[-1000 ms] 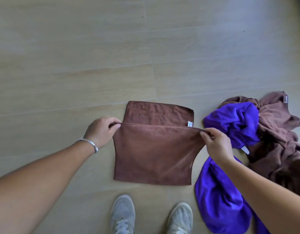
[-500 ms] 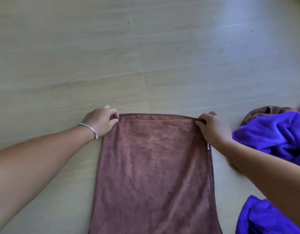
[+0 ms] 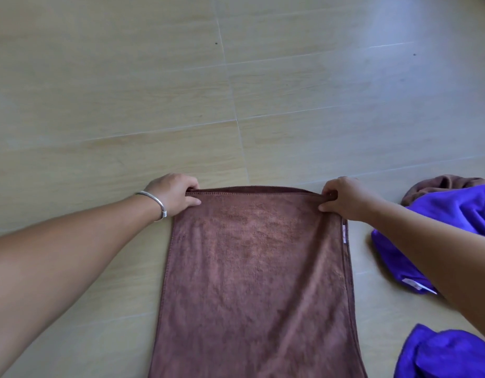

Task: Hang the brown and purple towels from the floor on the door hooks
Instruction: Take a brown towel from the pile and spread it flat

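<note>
So I've got the brown towel (image 3: 257, 282) mid-frame, my left hand (image 3: 173, 195) and right hand (image 3: 344, 197) each pinching a top corner so it hangs flat. Purple towels (image 3: 453, 214) are bunched on the floor (image 3: 126, 91) at the right edge.

**One head camera, looking down**

You have only one view, from your head. It faces forward and down at the wooden floor (image 3: 126, 105), close to the brown towel (image 3: 252, 282) that both arms reach toward from the lower edge.
</note>
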A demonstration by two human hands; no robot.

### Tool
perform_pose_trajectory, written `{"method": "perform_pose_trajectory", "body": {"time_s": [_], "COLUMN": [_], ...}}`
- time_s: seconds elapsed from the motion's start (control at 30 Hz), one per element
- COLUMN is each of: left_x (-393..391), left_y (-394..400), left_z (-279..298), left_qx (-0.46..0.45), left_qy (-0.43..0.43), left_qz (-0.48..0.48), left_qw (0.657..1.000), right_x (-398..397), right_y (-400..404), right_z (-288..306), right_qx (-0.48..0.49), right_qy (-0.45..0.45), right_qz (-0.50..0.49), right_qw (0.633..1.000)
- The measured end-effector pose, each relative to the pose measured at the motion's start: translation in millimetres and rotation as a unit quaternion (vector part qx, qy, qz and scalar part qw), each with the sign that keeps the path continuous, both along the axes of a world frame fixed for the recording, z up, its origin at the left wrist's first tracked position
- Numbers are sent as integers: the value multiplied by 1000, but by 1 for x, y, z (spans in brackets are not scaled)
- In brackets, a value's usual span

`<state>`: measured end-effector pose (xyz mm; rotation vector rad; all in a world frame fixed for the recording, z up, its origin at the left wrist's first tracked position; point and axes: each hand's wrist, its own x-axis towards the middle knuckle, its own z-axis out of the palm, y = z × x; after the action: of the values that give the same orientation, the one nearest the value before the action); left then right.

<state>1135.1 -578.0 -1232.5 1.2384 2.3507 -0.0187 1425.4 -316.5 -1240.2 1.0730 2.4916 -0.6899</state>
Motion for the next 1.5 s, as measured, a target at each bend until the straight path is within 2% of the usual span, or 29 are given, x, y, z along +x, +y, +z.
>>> {"method": "perform_pose_trajectory", "body": {"time_s": [0.13, 0.33, 0.53, 0.6, 0.7, 0.83, 0.93, 1.03, 1.1, 1.33, 1.4, 1.5], "left_x": [-9, -22, -23, -9, 34, 97, 122, 124, 121, 115, 116, 111], "left_y": [4, 11, 9, 2, -24, -91, -138, -159, -163, -159, -159, -156], "left_z": [6, 25, 25, 30, 38, 34, 26, 18, 13, 16, 25, 56], "left_qx": [60, 179, 227, 226, 231, 193, 114, 62, 59, 101, 95, 106], "left_qy": [37, 53, 48, 74, 54, 6, -3, 6, 9, 40, 51, 55], "left_qz": [47, 114, 120, 74, -62, -287, -383, -396, -401, -410, -393, -320], "left_qw": [996, 976, 965, 969, 969, 938, 917, 916, 914, 906, 913, 940], "right_x": [-12, -34, -35, -27, -1, 56, 91, 110, 119, 129, 131, 130], "right_y": [6, 7, 3, -11, -47, -100, -125, -126, -121, -118, -122, -129], "right_z": [2, 23, 29, 28, 29, 23, 18, 12, 10, 12, 19, 46], "right_qx": [17, 147, 176, 182, 139, 102, 47, 54, 71, 147, 155, 151], "right_qy": [75, 179, 192, 198, 187, 190, 167, 151, 161, 172, 160, 171], "right_qz": [-68, -117, -112, -33, 164, 385, 478, 531, 537, 503, 460, 340], "right_qw": [995, 966, 959, 962, 958, 897, 861, 832, 825, 834, 860, 912]}}
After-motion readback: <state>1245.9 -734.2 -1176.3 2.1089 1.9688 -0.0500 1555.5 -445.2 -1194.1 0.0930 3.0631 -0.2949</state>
